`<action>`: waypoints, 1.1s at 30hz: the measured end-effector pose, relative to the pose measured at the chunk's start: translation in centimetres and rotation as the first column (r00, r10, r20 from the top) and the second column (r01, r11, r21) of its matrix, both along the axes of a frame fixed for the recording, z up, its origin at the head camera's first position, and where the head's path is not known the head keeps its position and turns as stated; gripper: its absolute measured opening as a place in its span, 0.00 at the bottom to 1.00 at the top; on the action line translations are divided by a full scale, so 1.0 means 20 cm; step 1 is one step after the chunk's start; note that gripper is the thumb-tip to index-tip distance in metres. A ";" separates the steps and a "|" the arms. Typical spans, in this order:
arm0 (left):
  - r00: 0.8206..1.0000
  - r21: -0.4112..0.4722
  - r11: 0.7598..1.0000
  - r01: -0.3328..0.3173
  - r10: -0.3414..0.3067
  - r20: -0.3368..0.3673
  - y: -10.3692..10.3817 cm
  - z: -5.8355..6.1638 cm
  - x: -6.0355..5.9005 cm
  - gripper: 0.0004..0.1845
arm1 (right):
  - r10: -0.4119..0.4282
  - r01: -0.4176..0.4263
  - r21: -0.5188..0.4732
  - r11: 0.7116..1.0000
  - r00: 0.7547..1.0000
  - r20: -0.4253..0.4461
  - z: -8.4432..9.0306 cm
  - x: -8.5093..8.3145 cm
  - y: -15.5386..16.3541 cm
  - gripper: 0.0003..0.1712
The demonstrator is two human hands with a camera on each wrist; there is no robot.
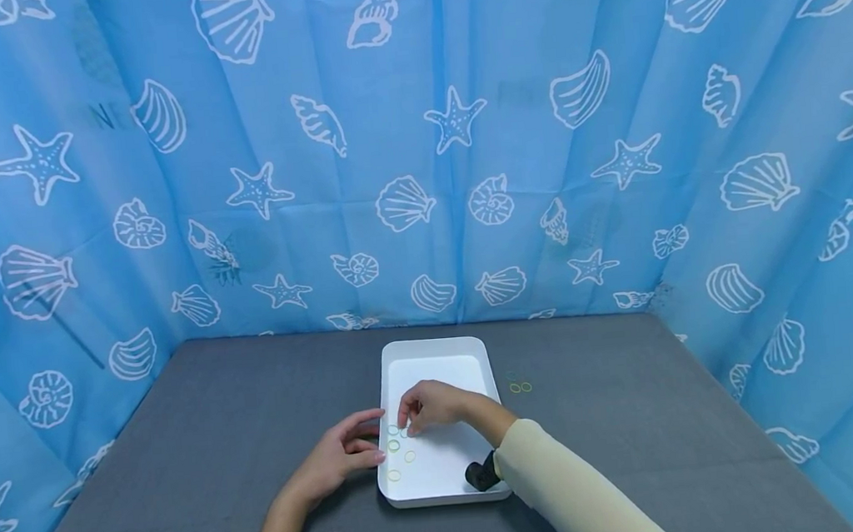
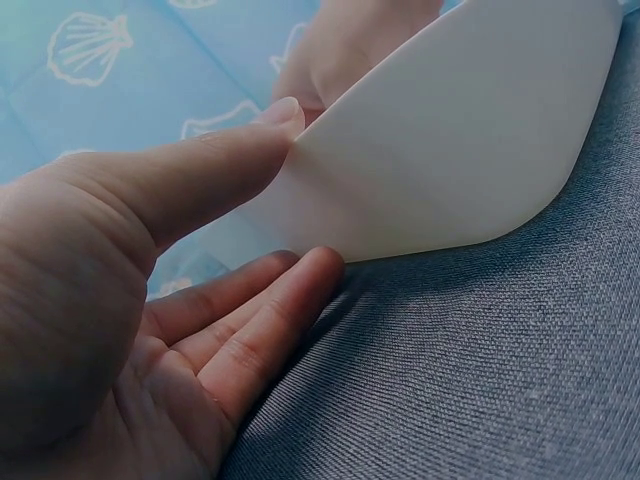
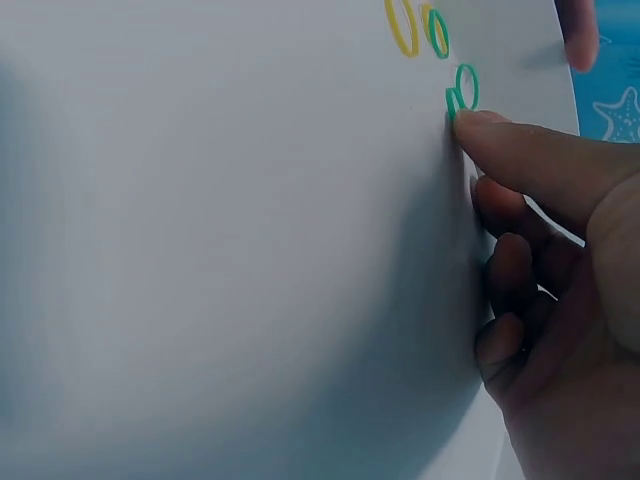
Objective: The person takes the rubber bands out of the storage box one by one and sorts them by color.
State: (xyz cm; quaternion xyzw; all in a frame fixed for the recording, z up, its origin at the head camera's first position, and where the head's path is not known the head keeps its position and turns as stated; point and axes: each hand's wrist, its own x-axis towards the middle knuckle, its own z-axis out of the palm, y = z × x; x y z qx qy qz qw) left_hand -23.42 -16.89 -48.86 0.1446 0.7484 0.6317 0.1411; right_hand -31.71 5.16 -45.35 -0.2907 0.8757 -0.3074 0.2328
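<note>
A white rectangular tray (image 1: 445,498) lies on the grey cloth. My left hand (image 1: 340,456) is at its left side, thumb on the rim and fingertips against the outer wall (image 2: 420,170), fingers fairly straight. My right hand (image 1: 433,405) reaches down into the tray, its thumb and fingertips at a small green rubber band (image 3: 451,101), which they pinch near the left wall. Close by on the tray floor lie another green band (image 3: 468,86) and several more, including a yellow band (image 3: 402,27) and a green one (image 3: 438,34) overlapping a yellow one.
Right of the tray, on the grey cloth (image 1: 598,436), lie two yellow bands (image 1: 526,387) and a faint green band (image 1: 511,375). A blue curtain (image 1: 417,150) with white shells and starfish hangs behind and at both sides.
</note>
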 end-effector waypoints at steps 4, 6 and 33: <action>1.000 0.005 1.000 -0.001 0.001 0.006 0.00 0.00 0.00 0.35 | -0.024 0.025 0.036 0.999 1.000 -0.020 -0.01 0.00 -0.01 0.08; 1.000 0.004 1.000 -0.002 0.002 0.007 0.00 -0.01 0.00 0.35 | -0.035 0.037 0.053 0.998 0.999 -0.027 -0.01 -0.01 -0.02 0.08; 1.000 -0.001 1.000 -0.009 0.009 0.025 0.00 0.00 0.00 0.36 | -0.072 0.073 0.027 0.997 0.996 -0.048 0.04 0.01 0.01 0.06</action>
